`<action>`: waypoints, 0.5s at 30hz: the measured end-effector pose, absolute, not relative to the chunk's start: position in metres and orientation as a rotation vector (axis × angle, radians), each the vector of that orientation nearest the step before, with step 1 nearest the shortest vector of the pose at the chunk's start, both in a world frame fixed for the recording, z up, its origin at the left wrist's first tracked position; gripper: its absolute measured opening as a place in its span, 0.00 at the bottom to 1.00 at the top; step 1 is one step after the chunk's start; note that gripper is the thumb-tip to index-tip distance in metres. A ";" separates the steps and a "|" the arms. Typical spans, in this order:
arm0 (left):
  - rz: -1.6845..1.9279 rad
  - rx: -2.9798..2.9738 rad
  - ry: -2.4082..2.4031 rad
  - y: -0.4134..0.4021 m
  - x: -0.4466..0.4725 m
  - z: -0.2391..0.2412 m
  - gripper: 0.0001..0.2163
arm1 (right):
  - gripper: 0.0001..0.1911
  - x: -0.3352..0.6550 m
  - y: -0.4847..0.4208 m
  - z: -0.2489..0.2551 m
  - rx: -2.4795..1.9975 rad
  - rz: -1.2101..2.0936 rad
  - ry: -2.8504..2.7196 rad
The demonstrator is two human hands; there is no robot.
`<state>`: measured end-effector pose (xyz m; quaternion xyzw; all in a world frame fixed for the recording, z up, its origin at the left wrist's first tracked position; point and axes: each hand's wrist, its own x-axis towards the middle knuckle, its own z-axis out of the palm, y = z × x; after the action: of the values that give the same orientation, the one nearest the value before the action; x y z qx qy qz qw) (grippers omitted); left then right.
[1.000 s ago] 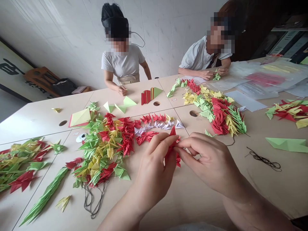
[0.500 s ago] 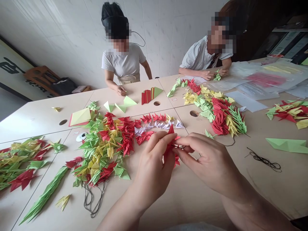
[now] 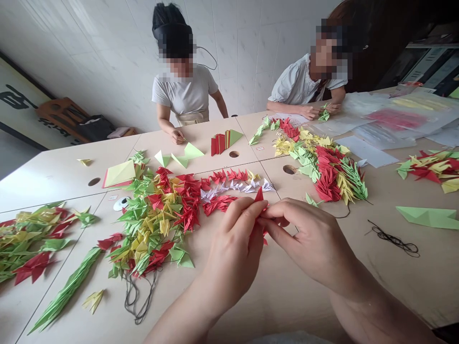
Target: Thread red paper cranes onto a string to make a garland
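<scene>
Right of a heap of green, yellow and red origami cranes (image 3: 161,224) at centre left, holding a red origami piece (image 3: 259,194) just right of frame centre: sharply creased, pointed tip upward, lower part mostly hidden. Gripping it with the curled fingers of the left hand (image 3: 234,243); pinching its right side between thumb and forefinger of the right hand (image 3: 313,236). Farther right, a coil of black string (image 3: 394,239).

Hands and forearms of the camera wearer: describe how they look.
The left hand and the right hand are bare: no gloves, rings, watch or bracelet show. The forearms are bare too, with no sleeves or cables in view.
</scene>
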<state>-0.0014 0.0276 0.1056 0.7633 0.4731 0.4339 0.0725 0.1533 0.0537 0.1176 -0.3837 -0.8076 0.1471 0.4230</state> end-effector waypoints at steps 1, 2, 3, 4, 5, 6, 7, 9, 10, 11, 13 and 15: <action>1.304 2.293 1.424 0.028 -0.001 0.105 0.16 | 0.07 0.154 0.054 0.117 -0.949 0.376 -2.023; 1.302 2.289 1.427 0.028 -0.001 0.105 0.16 | 0.07 0.154 0.054 0.117 -0.937 0.386 -2.025; 1.299 2.285 1.432 0.028 -0.001 0.105 0.16 | 0.07 0.154 0.054 0.117 -0.928 0.397 -2.025; 1.296 2.280 1.440 0.028 -0.001 0.105 0.16 | 0.07 0.154 0.053 0.118 -0.927 0.407 -2.023; 1.295 2.275 1.449 0.028 -0.001 0.105 0.17 | 0.07 0.155 0.053 0.118 -0.933 0.418 -2.020; 1.294 2.268 1.458 0.029 -0.001 0.105 0.17 | 0.08 0.155 0.053 0.119 -0.944 0.428 -2.018; 1.296 2.260 1.466 0.029 -0.002 0.106 0.17 | 0.09 0.155 0.053 0.119 -0.959 0.436 -2.014; 1.298 2.238 1.474 0.029 -0.002 0.107 0.17 | 0.10 0.156 0.052 0.119 -0.985 0.446 -2.005; 1.300 2.228 1.473 0.028 -0.002 0.107 0.18 | 0.10 0.156 0.052 0.119 -0.994 0.448 -2.001; 1.300 2.220 1.472 0.028 -0.002 0.108 0.18 | 0.10 0.156 0.052 0.119 -0.999 0.449 -1.996; 1.300 2.213 1.466 0.028 -0.002 0.108 0.18 | 0.10 0.156 0.052 0.119 -0.997 0.455 -1.995; 1.305 2.213 1.463 0.027 -0.002 0.108 0.18 | 0.10 0.156 0.052 0.118 -0.984 0.465 -2.005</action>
<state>-0.0017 0.0274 0.1080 0.7453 0.4926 0.4397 0.0923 0.1556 0.0523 0.1182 -0.3920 -0.7988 0.1853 0.4172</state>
